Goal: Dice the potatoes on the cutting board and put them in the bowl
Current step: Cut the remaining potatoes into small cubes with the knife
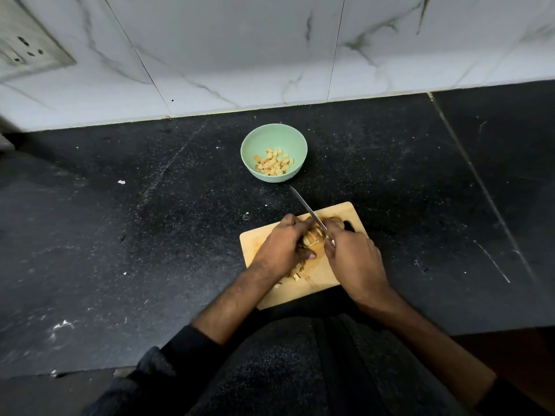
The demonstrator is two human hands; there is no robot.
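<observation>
Holding the sliced pale potato (313, 237) steady on the wooden cutting board (336, 213) at frame centre, the left hand (282, 246) curls its fingers around it so the right hand (353, 255), closed on the steel knife (307, 210), can cut, while the green bowl (271, 136) of dice waits above.

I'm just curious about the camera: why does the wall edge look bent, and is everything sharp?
Head view: the wide-angle lens bows the line where the marble wall meets the black counter; light is dim and even, with no strong glare; the bowl and knife look fairly sharp, while the socket at the corner and the dark clothing at the bottom are soft.
</observation>
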